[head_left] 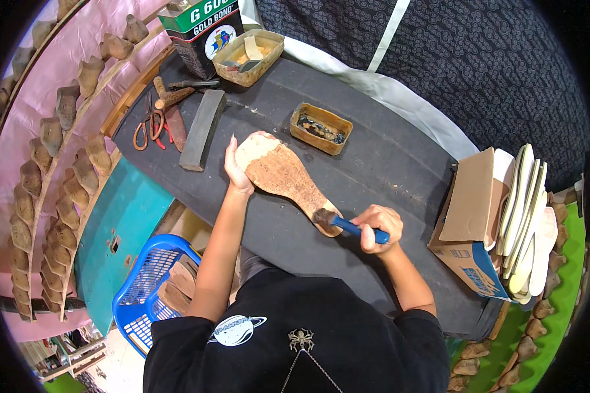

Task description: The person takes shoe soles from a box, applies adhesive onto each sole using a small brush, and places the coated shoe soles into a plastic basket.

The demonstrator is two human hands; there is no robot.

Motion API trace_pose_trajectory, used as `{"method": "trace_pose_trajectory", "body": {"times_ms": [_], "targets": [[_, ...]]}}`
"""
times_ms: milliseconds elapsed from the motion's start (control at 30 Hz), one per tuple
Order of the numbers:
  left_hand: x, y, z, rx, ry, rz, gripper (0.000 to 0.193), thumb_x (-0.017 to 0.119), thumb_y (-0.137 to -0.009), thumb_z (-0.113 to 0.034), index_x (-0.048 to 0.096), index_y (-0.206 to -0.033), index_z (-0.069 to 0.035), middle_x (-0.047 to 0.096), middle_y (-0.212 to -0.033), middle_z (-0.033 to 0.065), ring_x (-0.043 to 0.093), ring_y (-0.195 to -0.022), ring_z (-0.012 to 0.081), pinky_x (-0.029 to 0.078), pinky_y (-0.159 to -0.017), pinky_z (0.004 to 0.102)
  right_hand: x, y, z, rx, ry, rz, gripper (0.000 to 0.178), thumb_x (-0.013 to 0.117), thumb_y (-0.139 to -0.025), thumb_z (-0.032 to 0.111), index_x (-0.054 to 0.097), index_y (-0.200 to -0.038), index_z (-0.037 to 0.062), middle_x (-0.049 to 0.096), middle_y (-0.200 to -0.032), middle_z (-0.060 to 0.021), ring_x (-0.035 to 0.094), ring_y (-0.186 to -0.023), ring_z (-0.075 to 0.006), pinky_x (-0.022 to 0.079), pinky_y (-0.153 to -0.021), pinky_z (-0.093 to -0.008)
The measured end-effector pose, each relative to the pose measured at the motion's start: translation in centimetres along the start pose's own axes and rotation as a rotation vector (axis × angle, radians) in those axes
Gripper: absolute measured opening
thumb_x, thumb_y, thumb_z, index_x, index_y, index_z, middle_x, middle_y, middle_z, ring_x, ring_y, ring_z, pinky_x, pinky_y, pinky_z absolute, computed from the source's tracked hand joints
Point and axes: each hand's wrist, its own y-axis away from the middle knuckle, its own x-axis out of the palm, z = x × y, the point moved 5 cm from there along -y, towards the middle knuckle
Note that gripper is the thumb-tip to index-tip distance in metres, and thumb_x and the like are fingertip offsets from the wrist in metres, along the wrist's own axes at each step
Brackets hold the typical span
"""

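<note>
My left hand [237, 168] grips the wide end of a tan shoe sole [283, 171], with its thumb along the edge and the other fingers hidden underneath. The sole slants across the black tabletop, its narrow end toward my right. Most of its face looks rough and brown, while the wide tip is paler. In my right hand [380, 227] is a blue-handled brush [349, 226], my fingers wrapped round the handle. Dark bristles meet the sole at its narrow end. Just beyond the sole stands a small tub [311, 140] with dark, sticky residue inside.
At the far left lie a grey block [203, 131], a hammer [172, 98] and scissors [156, 124], near a tall can [196, 36] and a tub of scraps [249, 77]. A cardboard box [465, 209] with pale soles [519, 229] stands right. A blue basket [141, 288] sits lower left.
</note>
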Motion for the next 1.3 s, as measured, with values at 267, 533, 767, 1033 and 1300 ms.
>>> {"method": "trace_pose_trajectory", "body": {"times_ms": [267,533,767,1033,1300], "targets": [[0.5,-0.3,-0.4,0.006,0.017,-0.004,0.059,0.019,-0.083,-0.046,0.050,-0.097,0.002,0.057,-0.094,0.0142,0.053,-0.092,0.0261,0.040,-0.084,0.0354,-2.1,-3.0,-4.5,0.272,-0.160,-0.371,0.021,0.047,-0.077,0.007,0.043,-0.057,0.0030,0.053,-0.058,-0.0089,0.051,-0.051,-0.0141,0.043,-0.048,-0.0242],[0.3,0.0,-0.1,-0.023,0.012,0.039,0.067,0.020,-0.078,-0.046,0.047,-0.109,0.007,0.057,-0.100,0.0180,0.053,-0.095,0.0300,0.040,-0.085,0.0377,1.0,-7.4,-13.4,0.308,0.122,-0.365,0.021,0.062,-0.076,0.015,0.053,-0.064,0.0012,0.047,-0.054,-0.0012,0.041,-0.050,-0.0053,0.034,-0.046,-0.0215],[1.2,0.3,-0.2,0.018,0.005,0.127,0.072,0.022,-0.073,-0.043,0.036,-0.120,0.009,0.053,-0.107,0.0197,0.051,-0.100,0.0302,0.038,-0.088,0.0379,4.6,-8.0,-15.1,0.403,0.169,-0.160,0.027,0.063,-0.075,0.023,0.052,-0.065,0.0009,0.051,-0.058,-0.0092,0.047,-0.049,-0.0150,0.039,-0.048,-0.0263],[1.7,0.2,0.6,-0.028,0.025,0.018,0.067,0.016,-0.086,-0.047,0.034,-0.122,0.007,0.043,-0.123,0.0183,0.042,-0.113,0.0304,0.032,-0.096,0.0386,3.4,-6.8,-15.4,0.359,0.202,-0.093,0.025,0.061,-0.075,0.021,0.050,-0.065,0.0008,0.051,-0.058,-0.0115,0.048,-0.049,-0.0196,0.039,-0.048,-0.0286],[1.1,-2.2,1.3,-0.077,0.149,0.003,0.069,0.016,-0.085,-0.052,0.037,-0.121,0.003,0.045,-0.119,0.0188,0.043,-0.110,0.0338,0.034,-0.094,0.0434,0.5,-6.5,-14.6,0.327,0.135,-0.237,0.019,0.061,-0.076,0.015,0.054,-0.067,-0.0003,0.053,-0.057,-0.0070,0.045,-0.048,-0.0096,0.037,-0.046,-0.0238]]}}
